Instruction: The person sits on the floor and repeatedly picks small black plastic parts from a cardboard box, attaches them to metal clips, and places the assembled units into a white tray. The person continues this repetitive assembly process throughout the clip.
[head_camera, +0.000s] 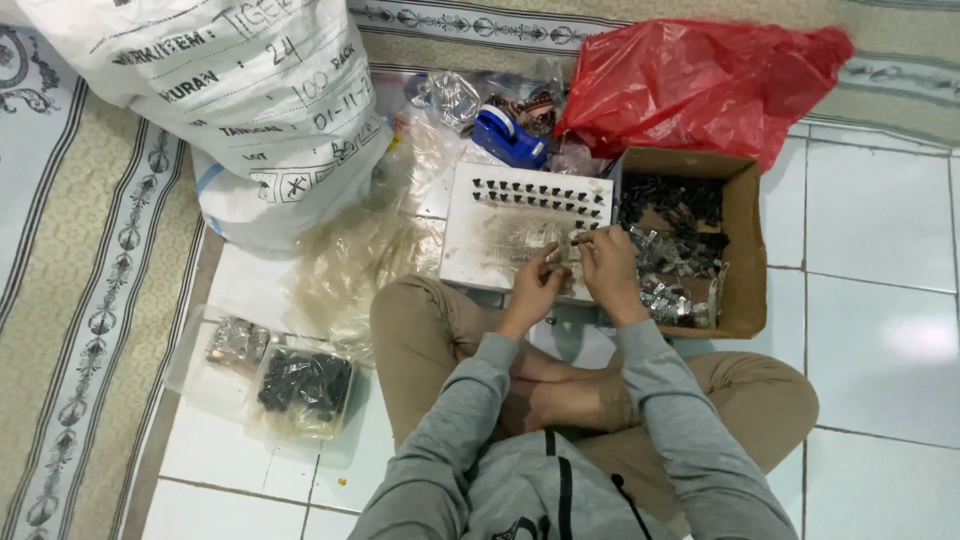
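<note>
Both our hands meet in front of us

Our left hand (533, 290) and right hand (608, 268) angle inward, grey-sleeved forearms converging, fingers (553, 252) curled and pinched, tips almost touching each other, wrists slightly bent above crossed legs.

The scene is viewed from a single camera worn on the head, pointed steeply down over the crossed legs at the tiled floor (880, 220). Both hands are seen from close above, at mid-frame. The carpet (90, 300) is taken in at left.
</note>
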